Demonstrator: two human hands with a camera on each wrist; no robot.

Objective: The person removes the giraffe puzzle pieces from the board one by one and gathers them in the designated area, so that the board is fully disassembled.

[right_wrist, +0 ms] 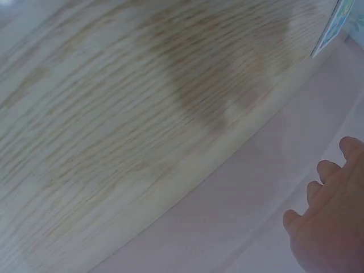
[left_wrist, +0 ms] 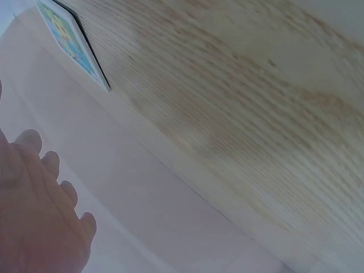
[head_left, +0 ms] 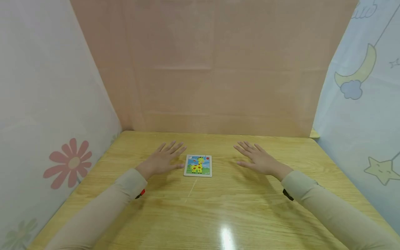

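Observation:
A square giraffe picture puzzle [head_left: 198,166] with a pale frame lies flat on the wooden table. To its left, my left hand [head_left: 163,159] hovers palm down with fingers spread, its thumb tip close to the puzzle's left edge in the head view. My right hand [head_left: 257,159] is held over the table farther off to the right, fingers extended and holding nothing. In the left wrist view the puzzle [left_wrist: 71,40] shows at the top left, beyond the left hand [left_wrist: 40,210]. The right wrist view catches only a corner of the puzzle [right_wrist: 335,25], above the right hand [right_wrist: 335,210].
The wooden table [head_left: 212,208] reaches back to a plain brownish-pink backdrop [head_left: 212,69]. White sheets flank it, the left sheet [head_left: 47,86] with flowers, the right sheet [head_left: 350,121] with a moon and star. A bright glare spot lies near the table's front.

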